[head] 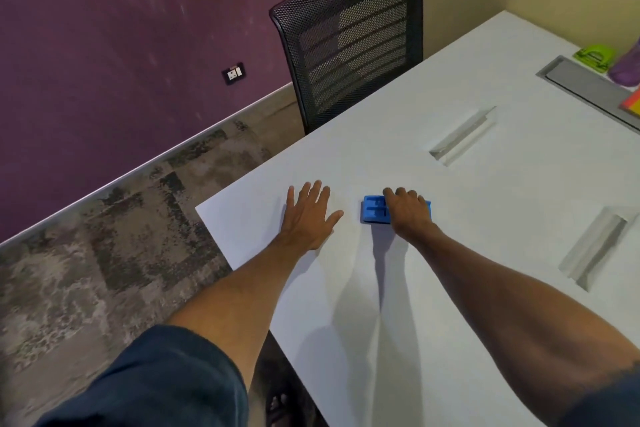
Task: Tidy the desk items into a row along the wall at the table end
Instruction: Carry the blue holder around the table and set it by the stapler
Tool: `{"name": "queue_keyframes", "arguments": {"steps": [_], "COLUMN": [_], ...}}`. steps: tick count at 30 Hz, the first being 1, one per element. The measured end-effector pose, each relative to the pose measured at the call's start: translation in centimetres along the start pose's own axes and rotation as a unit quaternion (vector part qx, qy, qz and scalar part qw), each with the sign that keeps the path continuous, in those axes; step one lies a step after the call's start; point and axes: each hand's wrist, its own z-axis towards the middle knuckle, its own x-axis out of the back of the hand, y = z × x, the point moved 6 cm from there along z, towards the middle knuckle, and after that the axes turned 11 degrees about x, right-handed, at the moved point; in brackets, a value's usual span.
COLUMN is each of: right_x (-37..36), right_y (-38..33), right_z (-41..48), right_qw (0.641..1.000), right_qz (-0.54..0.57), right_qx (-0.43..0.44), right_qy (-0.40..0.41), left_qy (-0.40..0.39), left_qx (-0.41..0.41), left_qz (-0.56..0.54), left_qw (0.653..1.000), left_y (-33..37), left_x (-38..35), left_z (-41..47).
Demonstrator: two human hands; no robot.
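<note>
Our right hand lies over the blue holder near the counter corner, its grip unclear; our left hand lies flat, splayed. Lifted loosely, the holder could slip and drop.

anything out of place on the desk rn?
Yes: the blue plastic desk item sits alone near the white table's near end, under the right hand, far from the green hole punch and other things by the far wall. Left hand lies flat, empty.
</note>
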Motion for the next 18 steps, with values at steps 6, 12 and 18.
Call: {"name": "queue_keyframes", "arguments": {"steps": [6,12,18], "right_x": [2.5,6.6,10.8], "right_y": [-2.1,-7.8,-16.6], "right_z": [1.4,4.1,8.2], "right_qw": [1.000,0.995,0.994], "right_qz": [0.018,0.085,0.086], "right_qx": [0.011,0.035,0.036], "right_qy": [0.022,0.042,0.058], "left_qy": [-0.002,0.019,0.072], "left_qx": [0.014,0.037,0.050], "left_qz": [0.002,-0.016,-0.034], "left_qw": [1.000,0.999,0.996], "left_y": [-2.3,-7.7,-16.8], "left_x": [1.2,4.0,7.8], "left_z": [0.5,0.4,1.9]}}
